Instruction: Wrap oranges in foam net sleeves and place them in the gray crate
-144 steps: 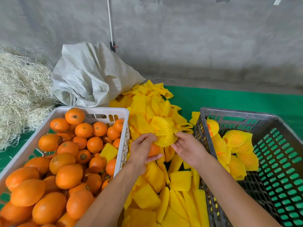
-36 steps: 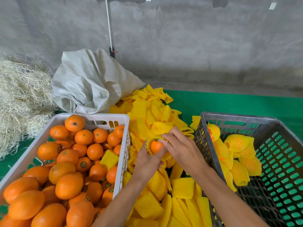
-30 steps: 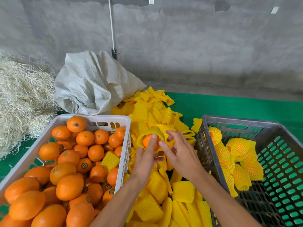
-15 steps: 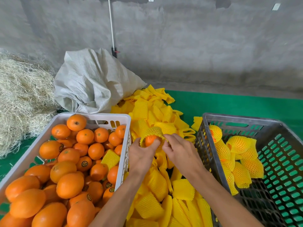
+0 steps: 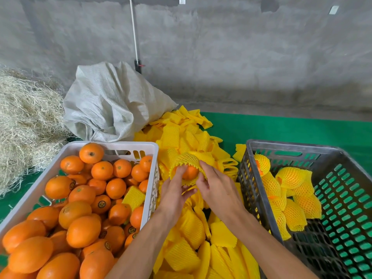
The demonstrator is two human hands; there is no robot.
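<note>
Between the two crates, my left hand (image 5: 174, 195) and my right hand (image 5: 216, 188) hold one orange (image 5: 190, 172) above the pile of yellow foam net sleeves (image 5: 189, 234). A yellow foam sleeve (image 5: 186, 159) covers the orange's far side and top; its near face shows bare. Left fingers press the orange from the front while the thumb sits under it. Right fingers pinch the sleeve's right edge. The gray crate (image 5: 342, 246) at right holds several wrapped oranges (image 5: 289, 190) in its far left corner.
A white crate (image 5: 128, 145) full of loose oranges (image 5: 80, 210) stands at left, with one sleeve lying on them. Behind it are a grey woven sack (image 5: 112, 101) and a heap of straw (image 5: 24, 121). Green matting (image 5: 281, 127) and a concrete wall lie beyond.
The sleeve has been drawn further over the orange, from a ring round it to a cap over its top and back. Both hands stayed between the crates.
</note>
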